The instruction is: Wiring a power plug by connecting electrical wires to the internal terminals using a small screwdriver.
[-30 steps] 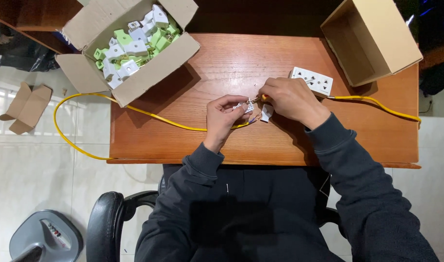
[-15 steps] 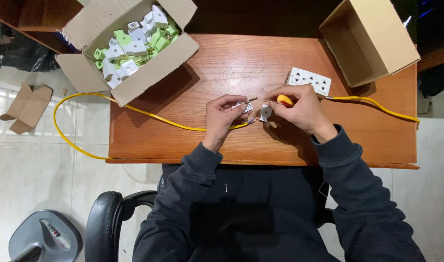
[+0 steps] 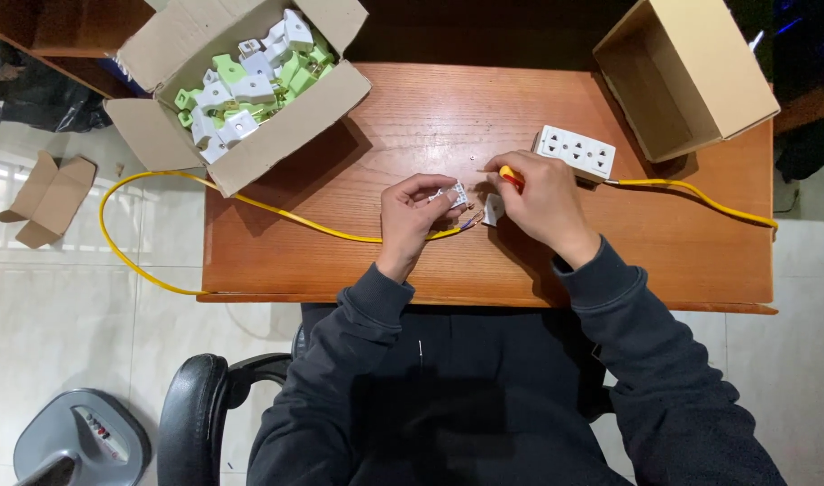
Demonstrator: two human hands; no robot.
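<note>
2 hands are working over the middle of our desk (image 3: 430, 108). Our left hand (image 3: 412, 216) is pinching a small white plug piece (image 3: 455, 194) where the yellow cable (image 3: 250, 205) ends. Our right hand (image 3: 538, 202) is gripping a little screwdriver (image 3: 509, 176), just beside the white socket strip (image 3: 575, 151).

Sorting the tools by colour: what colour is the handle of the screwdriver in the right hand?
Orange-red, with a thin metal shaft; the screwdriver shows in the head view.
</note>
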